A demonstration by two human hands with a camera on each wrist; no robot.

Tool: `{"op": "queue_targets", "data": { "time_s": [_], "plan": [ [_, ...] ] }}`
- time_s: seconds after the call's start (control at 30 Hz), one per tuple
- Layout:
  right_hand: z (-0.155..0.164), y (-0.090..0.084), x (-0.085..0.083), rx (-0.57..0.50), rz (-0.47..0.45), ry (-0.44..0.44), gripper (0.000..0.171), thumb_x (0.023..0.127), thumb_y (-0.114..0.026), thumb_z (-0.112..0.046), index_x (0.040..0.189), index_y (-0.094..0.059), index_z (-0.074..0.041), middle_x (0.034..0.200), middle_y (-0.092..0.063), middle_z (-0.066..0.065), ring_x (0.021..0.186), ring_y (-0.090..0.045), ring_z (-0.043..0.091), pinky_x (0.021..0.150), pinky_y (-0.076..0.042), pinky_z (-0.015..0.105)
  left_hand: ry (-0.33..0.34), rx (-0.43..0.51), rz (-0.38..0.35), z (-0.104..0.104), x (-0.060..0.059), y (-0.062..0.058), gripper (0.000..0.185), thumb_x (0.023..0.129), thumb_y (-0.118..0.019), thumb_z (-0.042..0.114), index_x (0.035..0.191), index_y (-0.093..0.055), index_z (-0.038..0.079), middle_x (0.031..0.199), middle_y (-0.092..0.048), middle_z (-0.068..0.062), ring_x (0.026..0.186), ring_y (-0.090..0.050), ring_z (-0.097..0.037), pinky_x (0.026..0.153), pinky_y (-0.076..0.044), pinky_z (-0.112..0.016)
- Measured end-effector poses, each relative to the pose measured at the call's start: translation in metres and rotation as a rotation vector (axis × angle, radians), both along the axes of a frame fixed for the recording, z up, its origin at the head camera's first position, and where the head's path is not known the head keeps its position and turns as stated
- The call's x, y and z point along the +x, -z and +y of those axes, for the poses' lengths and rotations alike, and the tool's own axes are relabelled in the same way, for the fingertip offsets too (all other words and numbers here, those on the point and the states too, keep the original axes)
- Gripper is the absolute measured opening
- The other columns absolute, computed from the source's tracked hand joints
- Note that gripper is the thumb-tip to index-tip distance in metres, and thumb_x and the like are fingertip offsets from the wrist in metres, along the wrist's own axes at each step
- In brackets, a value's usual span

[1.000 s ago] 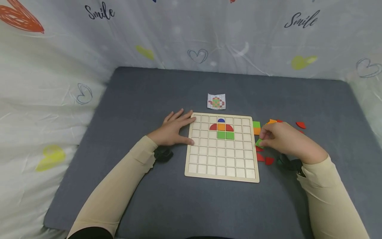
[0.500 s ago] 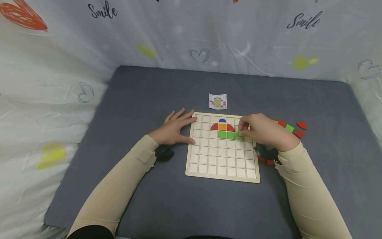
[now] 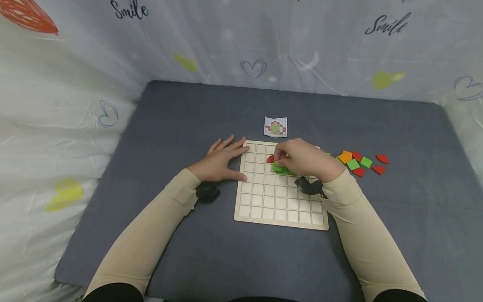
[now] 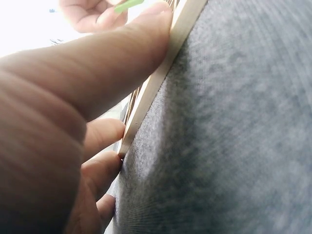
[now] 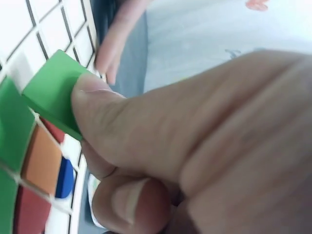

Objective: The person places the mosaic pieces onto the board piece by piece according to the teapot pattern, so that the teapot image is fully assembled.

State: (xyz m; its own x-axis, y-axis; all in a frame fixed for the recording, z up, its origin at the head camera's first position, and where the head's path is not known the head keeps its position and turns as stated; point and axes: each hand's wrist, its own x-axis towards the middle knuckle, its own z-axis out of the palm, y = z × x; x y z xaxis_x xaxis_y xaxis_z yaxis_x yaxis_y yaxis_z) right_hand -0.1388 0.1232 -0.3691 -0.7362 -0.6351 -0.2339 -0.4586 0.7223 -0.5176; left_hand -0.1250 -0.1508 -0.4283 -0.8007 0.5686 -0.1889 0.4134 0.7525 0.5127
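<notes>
The right hand [image 3: 302, 161] is over the upper middle of the wooden grid board [image 3: 281, 209]. Its thumb and fingers pinch a green square tile [image 5: 53, 92]. The right wrist view shows the tile tilted, one edge raised, above the cells just beside two green tiles [image 5: 12, 129] already seated. An orange tile [image 5: 41, 158], a blue half-round [image 5: 65, 178] and a red piece [image 5: 29, 214] are seated in adjacent cells. The board lies at the centre of the grey mat [image 3: 188, 117].

The left hand [image 3: 220, 163] lies flat at 9 o'clock of the board. Its fingers are straight and spread; it holds nothing. The left wrist view shows the thumb [image 4: 97, 63] and fingertips pressed against the board edge [image 4: 161, 78].

A pattern card [image 3: 276, 126] lies at 12 o'clock of the board. Loose tiles [image 3: 358, 163] in orange, green and red lie at 3 o'clock, apart from the board.

Probable faults:
- The tile is tilted. If it is lowered unlevel, one corner may rest on a grid rib and the tile will not seat.
- The fingers hide the target cell in the head view. The tile may enter a cell that does not match the card.
- The knuckles are close to the seated pieces. A sideways drag may lift one out.
- If the left hand relaxes, the board may slide on the mat.
</notes>
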Motion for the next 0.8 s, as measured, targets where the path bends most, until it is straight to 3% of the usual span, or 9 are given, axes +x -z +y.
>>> {"op": "queue_targets", "data": {
  "time_s": [0.27, 0.6, 0.8],
  "plan": [
    [-0.016, 0.006, -0.001, -0.011, 0.03, -0.022, 0.005, 0.093, -0.067, -0.014, 0.09, -0.068, -0.011, 0.08, -0.064, -0.002, 0.067, -0.054, 0.014, 0.065, -0.047, 0.031, 0.004, 0.004, 0.0, -0.002, -0.001, 0.0, 0.097, 0.078, -0.065, 0.07, 0.156, -0.024, 0.029, 0.164, -0.005, 0.008, 0.151, 0.008, -0.021, 0.118, 0.013, -0.045],
    [-0.02, 0.01, 0.0, 0.027, 0.003, -0.014, 0.005, 0.095, -0.064, -0.012, 0.091, -0.068, -0.013, 0.08, -0.063, -0.001, 0.064, -0.052, 0.014, 0.063, -0.046, 0.031, -0.004, 0.011, -0.009, -0.002, -0.001, 0.001, 0.097, 0.079, -0.065, 0.07, 0.157, -0.024, 0.029, 0.164, -0.004, 0.009, 0.151, 0.009, -0.02, 0.118, 0.013, -0.045],
    [-0.02, 0.01, -0.001, 0.014, 0.015, -0.014, 0.003, 0.092, -0.068, -0.013, 0.09, -0.07, -0.011, 0.08, -0.064, -0.002, 0.066, -0.053, 0.014, 0.064, -0.046, 0.03, -0.004, 0.002, -0.007, -0.002, -0.001, 0.0, 0.097, 0.079, -0.065, 0.07, 0.156, -0.024, 0.03, 0.164, -0.004, 0.009, 0.151, 0.009, -0.019, 0.118, 0.013, -0.045]
  ]
}}
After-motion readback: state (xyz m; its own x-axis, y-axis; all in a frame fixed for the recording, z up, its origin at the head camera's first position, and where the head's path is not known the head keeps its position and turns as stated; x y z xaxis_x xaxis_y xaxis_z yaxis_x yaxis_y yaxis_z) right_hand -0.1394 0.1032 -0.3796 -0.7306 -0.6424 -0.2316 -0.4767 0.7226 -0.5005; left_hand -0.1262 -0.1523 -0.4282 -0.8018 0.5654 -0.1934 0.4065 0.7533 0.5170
